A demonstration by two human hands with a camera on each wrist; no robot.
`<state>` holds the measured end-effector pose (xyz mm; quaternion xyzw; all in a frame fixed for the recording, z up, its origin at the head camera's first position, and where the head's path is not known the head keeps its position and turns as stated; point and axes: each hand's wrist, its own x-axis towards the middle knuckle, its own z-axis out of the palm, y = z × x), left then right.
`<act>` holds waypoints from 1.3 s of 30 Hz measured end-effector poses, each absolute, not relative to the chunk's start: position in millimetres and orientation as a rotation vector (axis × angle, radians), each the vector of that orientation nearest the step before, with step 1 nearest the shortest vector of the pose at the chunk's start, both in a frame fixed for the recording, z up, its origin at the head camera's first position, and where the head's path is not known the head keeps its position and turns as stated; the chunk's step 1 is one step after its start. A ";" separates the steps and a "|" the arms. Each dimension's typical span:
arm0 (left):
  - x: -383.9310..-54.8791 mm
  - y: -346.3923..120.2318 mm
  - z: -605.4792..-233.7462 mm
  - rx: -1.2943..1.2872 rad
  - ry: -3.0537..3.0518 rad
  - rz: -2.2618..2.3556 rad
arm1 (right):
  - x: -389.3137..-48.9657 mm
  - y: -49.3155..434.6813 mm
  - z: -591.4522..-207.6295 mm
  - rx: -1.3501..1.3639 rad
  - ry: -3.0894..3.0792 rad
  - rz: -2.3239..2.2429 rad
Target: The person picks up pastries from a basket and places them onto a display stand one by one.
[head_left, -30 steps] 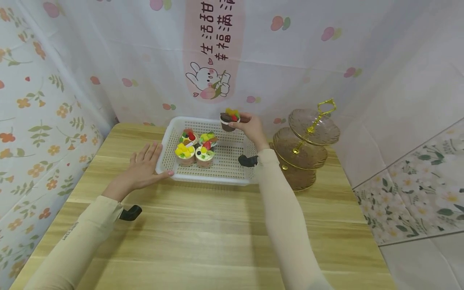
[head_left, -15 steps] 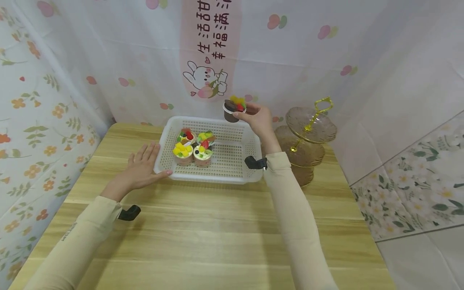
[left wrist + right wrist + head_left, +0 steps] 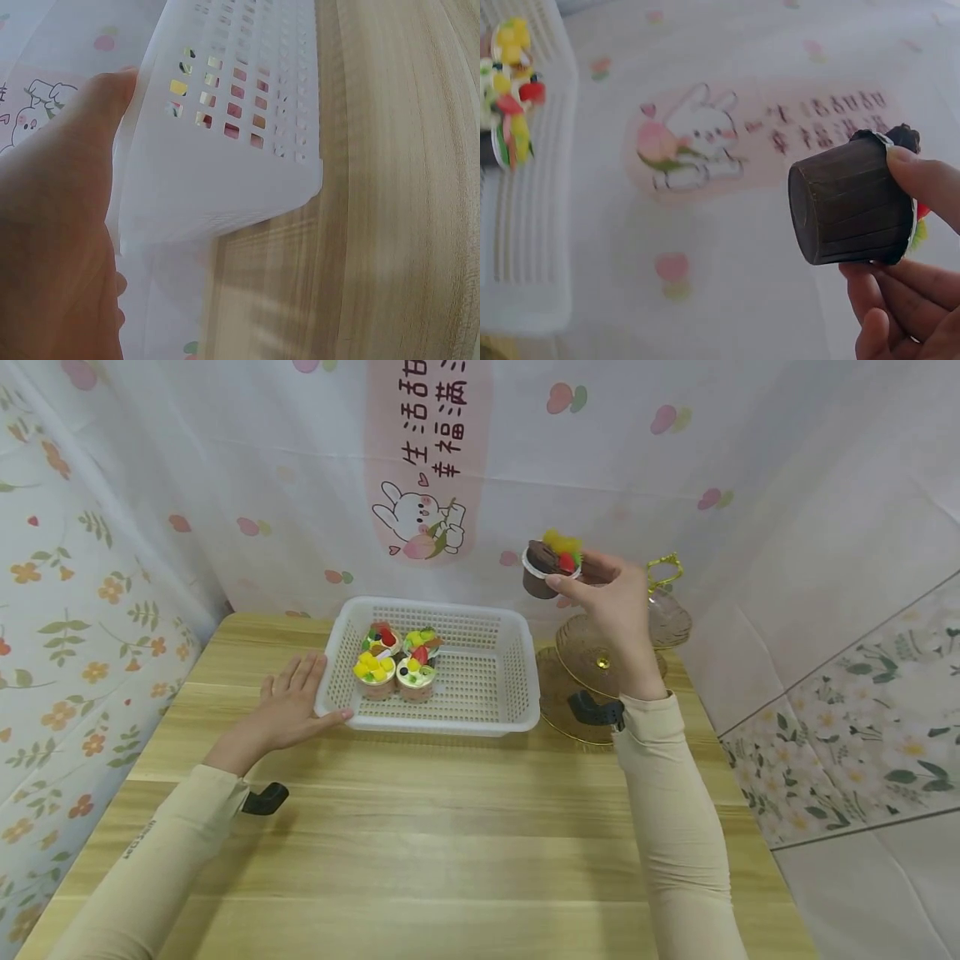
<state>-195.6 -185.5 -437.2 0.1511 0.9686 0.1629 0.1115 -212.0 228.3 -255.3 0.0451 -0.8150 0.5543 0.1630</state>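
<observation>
My right hand (image 3: pixel 618 610) pinches a chocolate cupcake (image 3: pixel 542 583) by its rim, between thumb and fingers. The cupcake has a dark brown cup, with yellow, red and green fruit on top. It is held in the air, right of and above the white plastic basket (image 3: pixel 480 727). In the right wrist view the brown cup (image 3: pixel 847 202) is seen from its side and base. Several fruit-topped dessert cups (image 3: pixel 416 681) stand grouped in the basket's left half. Against the basket's left end rests my left hand (image 3: pixel 288 706), fingers spread and thumb on the rim.
A tiered stand (image 3: pixel 570 693) with clear brownish plates and a gold handle (image 3: pixel 665 572) stands right of the basket, partly behind my right hand and wrist. The wooden table (image 3: pixel 435 843) reaches back to a printed curtain (image 3: pixel 600 460).
My right hand has lifted the cupcake up out of the basket area and carried it right, toward the tiered stand. The left hand has stayed at the basket's left end.
</observation>
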 end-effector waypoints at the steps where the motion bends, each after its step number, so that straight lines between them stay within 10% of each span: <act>1: -195.6 -185.3 -436.9 0.444 2.844 0.477 | -208.3 234.8 -252.8 0.108 -2.312 1.573; 39: -198.0 -185.6 -442.3 0.470 2.871 0.503 | -182.2 359.1 -303.7 -0.347 -2.317 1.380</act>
